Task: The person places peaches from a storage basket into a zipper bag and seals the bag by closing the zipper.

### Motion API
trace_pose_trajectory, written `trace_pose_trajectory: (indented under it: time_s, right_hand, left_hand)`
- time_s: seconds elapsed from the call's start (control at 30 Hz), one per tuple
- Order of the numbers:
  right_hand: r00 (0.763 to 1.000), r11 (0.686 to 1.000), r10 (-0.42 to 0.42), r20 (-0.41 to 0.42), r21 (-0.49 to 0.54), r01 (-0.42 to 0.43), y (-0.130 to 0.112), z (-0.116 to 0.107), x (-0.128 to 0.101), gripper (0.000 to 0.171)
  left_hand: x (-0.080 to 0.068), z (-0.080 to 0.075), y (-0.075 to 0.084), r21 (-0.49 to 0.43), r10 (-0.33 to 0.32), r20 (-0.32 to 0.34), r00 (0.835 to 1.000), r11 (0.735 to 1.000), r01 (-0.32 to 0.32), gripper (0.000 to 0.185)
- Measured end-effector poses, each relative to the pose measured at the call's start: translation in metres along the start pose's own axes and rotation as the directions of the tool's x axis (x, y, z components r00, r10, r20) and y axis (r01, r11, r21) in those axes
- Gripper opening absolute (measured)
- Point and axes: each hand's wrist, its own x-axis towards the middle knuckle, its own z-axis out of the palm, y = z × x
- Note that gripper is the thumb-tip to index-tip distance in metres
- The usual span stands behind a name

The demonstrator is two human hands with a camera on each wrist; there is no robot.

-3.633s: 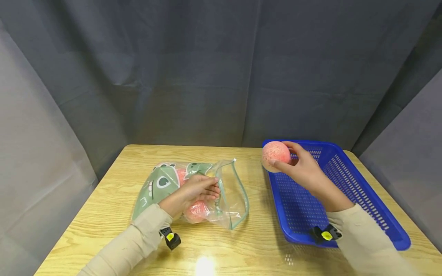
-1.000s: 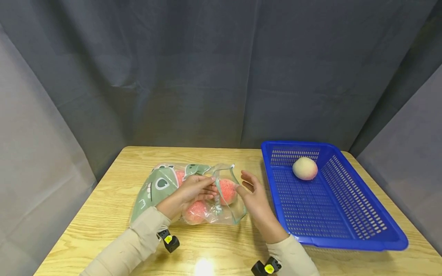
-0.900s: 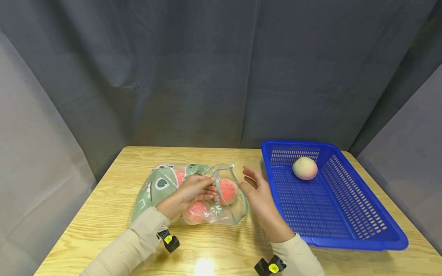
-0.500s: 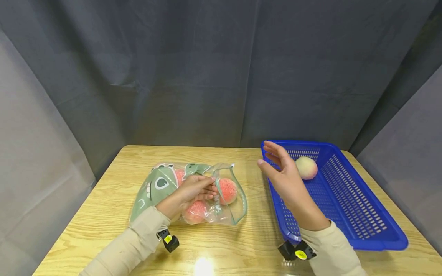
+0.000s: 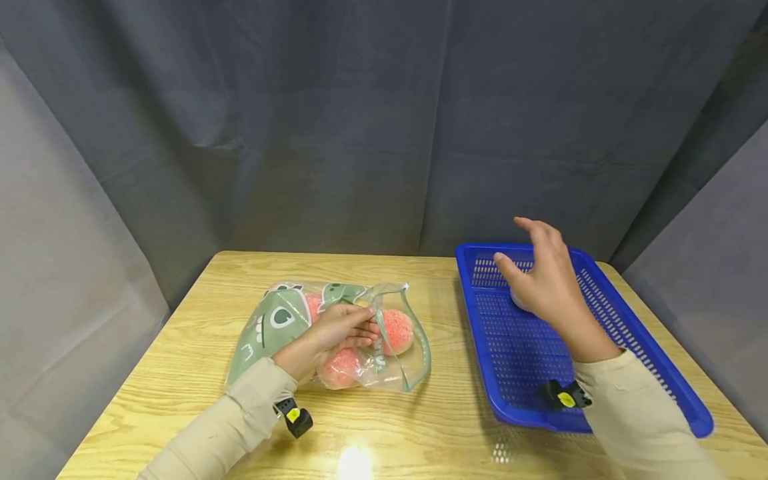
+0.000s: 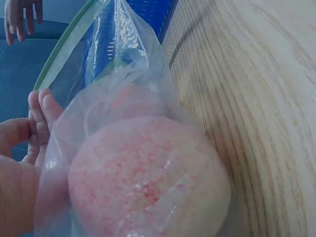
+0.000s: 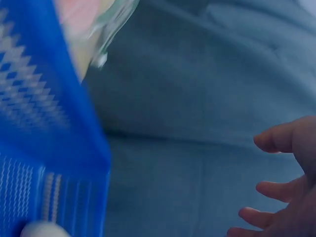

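A clear plastic bag (image 5: 276,327) with a green dinosaur print lies on the wooden table (image 5: 420,427), its mouth facing right. My left hand (image 5: 363,327) pinches the upper edge of that mouth. Two pink peaches (image 5: 397,331) (image 5: 339,368) show inside; one fills the left wrist view (image 6: 148,182), beside my fingers (image 6: 42,111). My right hand (image 5: 531,263) hovers with fingers spread over the far end of the blue basket (image 5: 480,333). It holds nothing and hides most of a pale peach (image 5: 516,301) lying there.
The blue basket (image 7: 49,123) takes up the right side of the table, close to its right and front edges. Grey curtains hang behind and on both sides. Bare wood lies between bag and basket and along the front edge.
My right hand has left the bag's mouth and swung right and away, over the basket, now covering the peach there. My left hand and the bag have stayed put.
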Motion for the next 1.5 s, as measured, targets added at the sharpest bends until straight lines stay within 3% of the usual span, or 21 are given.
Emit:
trace_pose_trajectory:
  time_s: [0.3,0.53,0.83,1.03,1.23,1.33,1.5]
  right_hand:
    - [0.998,0.986,0.057,0.037,-0.160,-0.051,0.055,0.007,0.021,0.069]
    - [0.987,0.958,0.117,0.113,-0.276,-0.082,0.096,0.020,0.029,0.074]
    - [0.957,0.932,0.185,0.224,-0.348,-0.099,0.143,0.042,0.033,0.075]
    - [0.949,0.920,0.176,0.261,-0.386,-0.064,0.166,0.053,0.030,0.075]
    - [0.921,0.911,0.230,0.313,-0.403,-0.091,0.181,0.059,0.025,0.078]
    - [0.926,0.915,0.221,0.307,-0.393,-0.088,0.186,0.062,0.025,0.077]
    - [0.953,0.916,0.154,0.262,-0.400,-0.038,0.194,0.063,0.024,0.068]
  left_hand:
    - [0.000,0.001,-0.002,0.009,0.001,0.003,1.000,1.000,-0.001,0.018]
    - [0.000,0.002,-0.003,0.013,-0.003,0.004,1.000,1.000,0.003,0.018]
    - [-0.001,0.003,-0.003,0.015,0.003,-0.001,1.000,1.000,-0.003,0.018]
    - [0.000,0.005,-0.003,0.015,0.003,0.004,1.000,1.000,-0.003,0.018]
    - [0.001,0.008,-0.004,0.031,0.009,0.002,1.000,0.999,-0.009,0.019]
    - [0.001,0.008,-0.005,0.036,0.012,-0.003,1.000,0.999,-0.012,0.020]
    - [0.002,0.008,-0.006,0.037,0.013,0.000,1.000,0.999,-0.013,0.020]
